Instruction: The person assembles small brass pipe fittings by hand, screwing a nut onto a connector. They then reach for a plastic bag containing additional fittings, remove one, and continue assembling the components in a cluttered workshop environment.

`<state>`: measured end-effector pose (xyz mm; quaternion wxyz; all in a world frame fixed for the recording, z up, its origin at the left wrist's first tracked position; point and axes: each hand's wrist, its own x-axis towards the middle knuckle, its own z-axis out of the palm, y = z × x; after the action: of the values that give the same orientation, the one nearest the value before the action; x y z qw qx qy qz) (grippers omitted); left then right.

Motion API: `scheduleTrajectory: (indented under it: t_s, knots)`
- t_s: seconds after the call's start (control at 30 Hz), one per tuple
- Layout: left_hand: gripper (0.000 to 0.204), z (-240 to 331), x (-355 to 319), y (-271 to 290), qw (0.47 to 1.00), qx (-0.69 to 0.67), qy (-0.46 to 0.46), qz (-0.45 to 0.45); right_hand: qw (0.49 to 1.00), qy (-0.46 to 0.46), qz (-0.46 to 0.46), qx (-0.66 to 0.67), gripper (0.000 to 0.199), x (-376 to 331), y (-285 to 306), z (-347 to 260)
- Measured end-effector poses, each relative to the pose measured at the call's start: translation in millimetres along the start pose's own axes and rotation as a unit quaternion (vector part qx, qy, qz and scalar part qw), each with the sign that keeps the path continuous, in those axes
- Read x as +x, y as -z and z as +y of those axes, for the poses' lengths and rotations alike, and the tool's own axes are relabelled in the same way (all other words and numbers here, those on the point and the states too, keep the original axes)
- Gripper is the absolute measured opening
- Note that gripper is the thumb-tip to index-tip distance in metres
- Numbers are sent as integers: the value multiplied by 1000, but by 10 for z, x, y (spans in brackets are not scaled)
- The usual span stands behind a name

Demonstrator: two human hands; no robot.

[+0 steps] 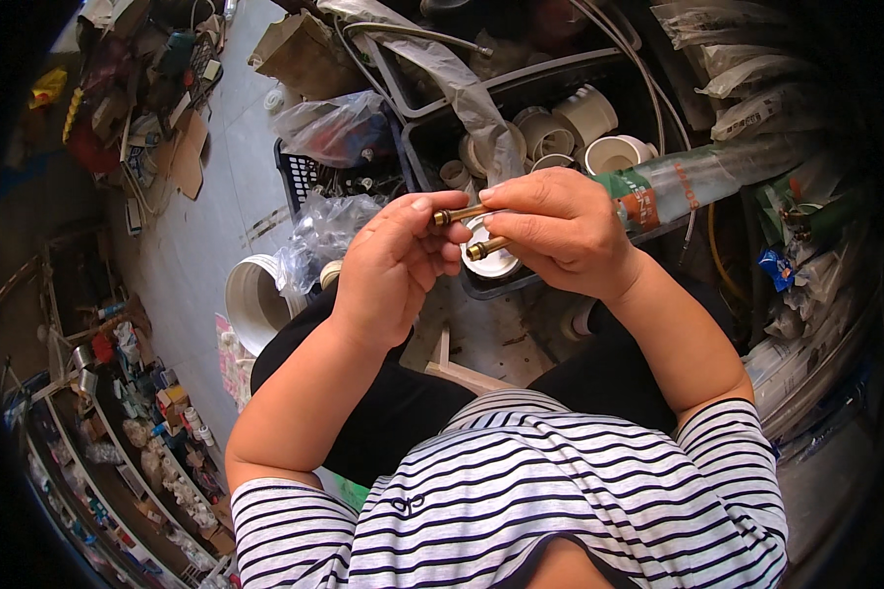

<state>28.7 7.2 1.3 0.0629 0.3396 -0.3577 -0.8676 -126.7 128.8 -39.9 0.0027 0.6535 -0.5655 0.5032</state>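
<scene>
My left hand (391, 263) and my right hand (560, 228) meet in front of me, above my lap. Between the fingertips of both hands sits a small brass fitting (459, 214), thin and rod-like. A second brass fitting (488, 246) pokes out below my right hand's fingers. My right hand pinches both pieces; my left thumb and forefinger grip the end of the upper one. How the two brass pieces join is hidden by my fingers. A white round cap (493, 262) lies just beneath them.
A black crate (432, 147) of white plastic pipe fittings (587, 116) stands ahead. A clear plastic bottle (697, 177) lies to the right. Plastic bags (334, 128), a white bucket (250, 304) and a cluttered shelf (138, 412) are on the left. Bagged pipes lie at right.
</scene>
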Motion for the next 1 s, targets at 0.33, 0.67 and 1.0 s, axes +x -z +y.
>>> scheduleTrajectory:
  t_s: [0.33, 0.67, 1.0]
  knots:
    - [27, -32, 19, 19, 1000, 2, -10, 6, 999, -6, -29, 25, 13, -8, 25, -3]
    - [29, -20, 44, 17, 1000, 22, -8, 18, 983, -41, -174, 50, 12, 65, 135, -88]
    - [28, -22, 35, 13, 999, 28, -12, 32, 976, -148, -103, 126, 12, 17, 27, -111]
